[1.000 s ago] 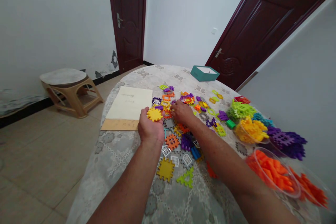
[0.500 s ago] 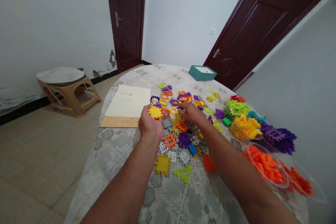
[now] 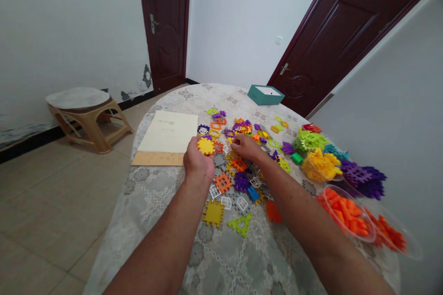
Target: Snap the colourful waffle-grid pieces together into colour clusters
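Note:
My left hand [image 3: 199, 161] is closed around a yellow building piece [image 3: 206, 146] with a notched edge, held up above the table. Whether more pieces lie under it is hidden by my palm. Over the middle of the loose pieces, my right hand [image 3: 246, 147] has its fingers pinched at a yellow building piece [image 3: 231, 140], mostly covered by the fingers. Close below the fingertips is a white window piece [image 3: 226, 149]. Nearer me lie an orange square frame piece [image 3: 223, 183], a purple piece [image 3: 241, 181] and a grey piece [image 3: 219, 161].
A pale folder [image 3: 169, 133] lies left of the pieces on the cloth-covered table [image 3: 221, 262]. Clear tubs of orange [image 3: 346, 214] and yellow pieces [image 3: 321, 164] stand at the right, beside green and purple heaps. A teal box [image 3: 266, 95] sits at the back, a stool [image 3: 86, 120] at left.
My right hand has shifted slightly left, and the yellow frame by its fingertips is now mostly out of sight. My left hand still holds the yellow piece.

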`<control>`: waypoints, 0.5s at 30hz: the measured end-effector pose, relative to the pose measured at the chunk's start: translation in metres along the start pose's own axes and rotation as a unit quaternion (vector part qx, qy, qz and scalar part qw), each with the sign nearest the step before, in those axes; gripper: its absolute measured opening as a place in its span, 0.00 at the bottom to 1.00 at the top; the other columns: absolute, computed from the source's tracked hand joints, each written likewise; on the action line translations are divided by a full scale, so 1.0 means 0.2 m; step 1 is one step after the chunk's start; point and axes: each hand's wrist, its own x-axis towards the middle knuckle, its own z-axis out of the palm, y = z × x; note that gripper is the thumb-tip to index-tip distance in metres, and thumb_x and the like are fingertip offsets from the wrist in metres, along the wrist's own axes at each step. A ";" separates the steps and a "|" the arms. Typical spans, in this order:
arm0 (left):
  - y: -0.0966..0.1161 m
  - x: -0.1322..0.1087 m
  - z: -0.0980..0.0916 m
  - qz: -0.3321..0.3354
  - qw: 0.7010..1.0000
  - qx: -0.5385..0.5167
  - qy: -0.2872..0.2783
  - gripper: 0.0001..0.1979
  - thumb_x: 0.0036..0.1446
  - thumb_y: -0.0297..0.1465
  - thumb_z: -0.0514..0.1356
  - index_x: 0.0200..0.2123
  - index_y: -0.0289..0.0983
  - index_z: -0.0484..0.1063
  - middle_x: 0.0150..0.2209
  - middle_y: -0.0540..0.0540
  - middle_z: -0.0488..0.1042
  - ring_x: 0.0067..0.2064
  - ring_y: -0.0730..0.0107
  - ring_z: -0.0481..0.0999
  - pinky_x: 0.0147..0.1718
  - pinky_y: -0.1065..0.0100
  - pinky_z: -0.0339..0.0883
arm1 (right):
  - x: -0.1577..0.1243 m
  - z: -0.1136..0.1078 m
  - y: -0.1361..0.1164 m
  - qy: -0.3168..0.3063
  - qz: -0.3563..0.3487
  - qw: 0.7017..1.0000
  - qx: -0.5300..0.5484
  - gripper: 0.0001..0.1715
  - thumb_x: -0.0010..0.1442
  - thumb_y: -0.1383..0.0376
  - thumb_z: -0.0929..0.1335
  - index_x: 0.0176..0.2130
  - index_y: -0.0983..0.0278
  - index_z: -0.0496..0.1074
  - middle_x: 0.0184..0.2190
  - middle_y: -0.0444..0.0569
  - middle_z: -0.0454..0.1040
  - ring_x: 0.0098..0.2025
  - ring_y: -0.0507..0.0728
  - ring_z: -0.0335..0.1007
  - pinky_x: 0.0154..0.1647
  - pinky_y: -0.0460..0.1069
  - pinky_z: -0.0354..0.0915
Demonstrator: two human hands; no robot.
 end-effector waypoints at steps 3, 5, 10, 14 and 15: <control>0.00 0.00 0.00 -0.012 1.000 0.004 0.000 0.05 0.59 0.31 0.62 0.38 0.36 0.73 0.41 0.44 0.77 0.41 0.64 0.78 0.42 0.59 0.77 | -0.05 -0.04 0.03 0.035 0.044 0.989 0.139 0.12 0.64 0.57 0.65 0.35 0.63 0.71 0.27 0.43 0.71 0.30 0.53 0.66 0.31 0.46 0.58; 0.00 0.00 0.00 -0.022 1.000 0.014 -0.013 0.04 0.59 0.30 0.62 0.37 0.36 0.73 0.39 0.45 0.77 0.39 0.65 0.77 0.40 0.60 0.77 | -0.10 -0.07 0.01 0.044 0.073 0.956 0.281 0.13 0.62 0.54 0.65 0.37 0.61 0.70 0.23 0.39 0.66 0.25 0.53 0.61 0.28 0.46 0.57; -0.04 -0.01 -0.01 -0.058 0.993 0.052 -0.086 0.05 0.57 0.28 0.64 0.38 0.36 0.74 0.39 0.44 0.79 0.38 0.65 0.79 0.37 0.65 0.76 | -0.27 -0.09 -0.19 0.065 -0.075 0.961 0.258 0.08 0.61 0.59 0.68 0.38 0.61 0.70 0.32 0.43 0.69 0.32 0.54 0.64 0.36 0.48 0.63; -0.06 -0.02 -0.02 -0.058 0.989 0.050 -0.125 0.06 0.56 0.25 0.65 0.38 0.34 0.75 0.36 0.45 0.78 0.36 0.68 0.79 0.38 0.68 0.74 | -0.38 -0.03 -0.36 0.109 -0.189 0.968 0.122 0.06 0.62 0.65 0.69 0.42 0.60 0.71 0.42 0.49 0.70 0.44 0.58 0.68 0.47 0.52 0.66; -0.07 -0.01 -0.02 -0.053 0.990 0.055 -0.120 0.07 0.55 0.24 0.64 0.39 0.34 0.75 0.35 0.46 0.77 0.35 0.69 0.78 0.38 0.69 0.74 | -0.40 -0.02 -0.39 0.110 -0.204 0.966 0.119 0.07 0.63 0.66 0.69 0.43 0.60 0.71 0.43 0.50 0.71 0.46 0.58 0.68 0.48 0.52 0.67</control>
